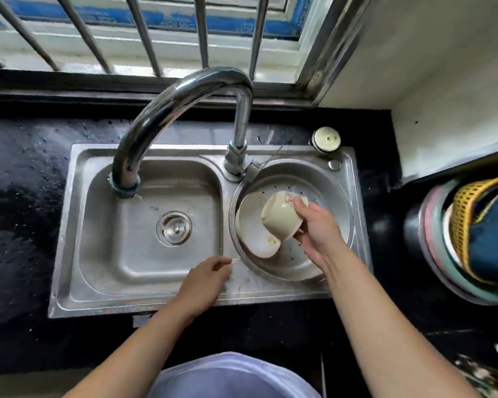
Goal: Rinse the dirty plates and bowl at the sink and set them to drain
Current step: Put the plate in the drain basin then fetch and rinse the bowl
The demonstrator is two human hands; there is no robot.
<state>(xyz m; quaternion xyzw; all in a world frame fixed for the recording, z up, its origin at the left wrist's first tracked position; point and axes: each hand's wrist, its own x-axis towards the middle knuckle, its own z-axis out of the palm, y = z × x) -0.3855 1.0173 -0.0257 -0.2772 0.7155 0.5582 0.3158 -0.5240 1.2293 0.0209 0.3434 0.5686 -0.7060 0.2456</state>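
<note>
My right hand (316,225) grips a cream bowl (279,216) by its rim, tipped over with its base pointing left, above the round perforated draining basin (334,196) on the sink's right side. Under the bowl, cream plates (253,228) lean against the basin's left wall. My left hand (206,278) hovers over the sink's front rim between the two basins, fingers loosely curled and holding nothing.
The left basin (144,254) holds only its drain strainer (174,228). A tall curved tap (184,96) arcs over it. Wet black counter (20,182) surrounds the sink. A round plug (326,138) sits behind the draining basin. Stacked basins and a yellow basket (466,234) stand at right.
</note>
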